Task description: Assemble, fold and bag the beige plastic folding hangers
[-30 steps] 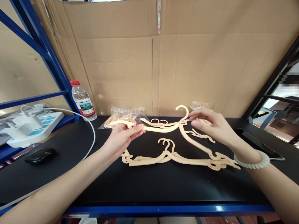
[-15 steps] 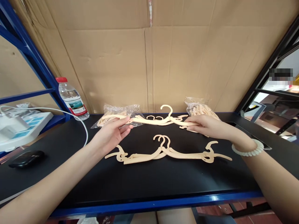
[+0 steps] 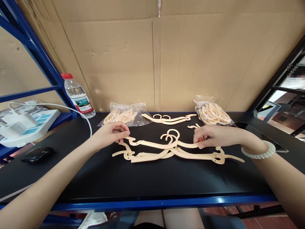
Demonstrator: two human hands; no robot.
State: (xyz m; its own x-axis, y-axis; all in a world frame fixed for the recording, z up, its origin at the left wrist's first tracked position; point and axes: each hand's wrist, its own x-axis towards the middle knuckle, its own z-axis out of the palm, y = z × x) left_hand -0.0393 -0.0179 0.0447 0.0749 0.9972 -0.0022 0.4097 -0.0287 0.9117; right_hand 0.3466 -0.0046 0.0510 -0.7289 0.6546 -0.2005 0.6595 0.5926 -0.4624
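A cream plastic hanger (image 3: pixel 157 145) stretches between my two hands. My left hand (image 3: pixel 110 135) pinches its left arm near the notched end. The fingers of my right hand (image 3: pixel 209 136) close on its right arm, and they hide that end. Just below and nearer to me, more cream hangers (image 3: pixel 145 158) lie overlapped on the black tabletop, with their hooks close to the held one's hook. The held hanger partly overlaps them in view; whether it touches them I cannot tell. Farther back lie other cream hangers (image 3: pixel 166 120).
Clear bags of hanger parts stand at the back left (image 3: pixel 122 115) and back right (image 3: pixel 212 111). On the left are a water bottle (image 3: pixel 79 100), a white power strip (image 3: pixel 43 127) with a cable, and a black mouse-like object (image 3: pixel 37 154). A dark tablet-like slab (image 3: pixel 274 144) lies right.
Both hands have brought the hanger down and nearer to me, over the hangers in front. My left fingers have curled more. The view has shifted slightly.
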